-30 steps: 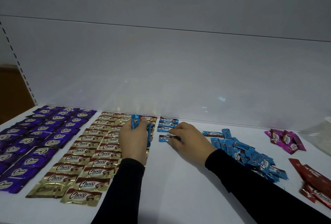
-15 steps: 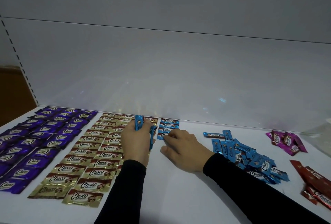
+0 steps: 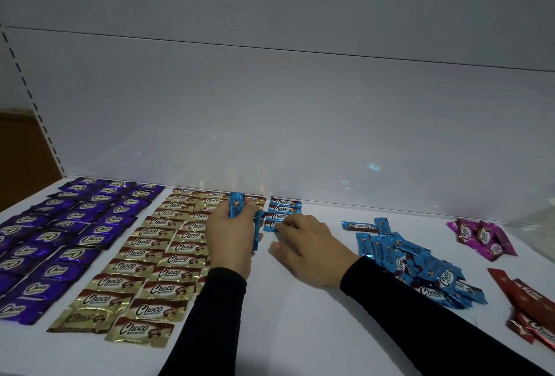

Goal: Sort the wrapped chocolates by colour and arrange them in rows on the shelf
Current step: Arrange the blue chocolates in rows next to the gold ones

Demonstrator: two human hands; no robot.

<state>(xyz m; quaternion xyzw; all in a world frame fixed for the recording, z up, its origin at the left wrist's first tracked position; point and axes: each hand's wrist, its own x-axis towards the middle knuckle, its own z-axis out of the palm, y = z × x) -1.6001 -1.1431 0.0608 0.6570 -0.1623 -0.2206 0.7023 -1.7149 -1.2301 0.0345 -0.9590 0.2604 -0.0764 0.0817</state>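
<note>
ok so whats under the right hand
The right hand rests its fingertips on the nearest wrapper of the blue row, covering part of it. Bare shelf shows around the palm; what lies beneath the palm is hidden.

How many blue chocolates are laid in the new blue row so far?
4, stacked in one column right of the gold block: back one, second, third, and the front one partly under the right hand.

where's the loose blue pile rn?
Head view, right of centre on the shelf: the loose blue pile lies just right of the right hand, with the pink chocolates further right.
</note>
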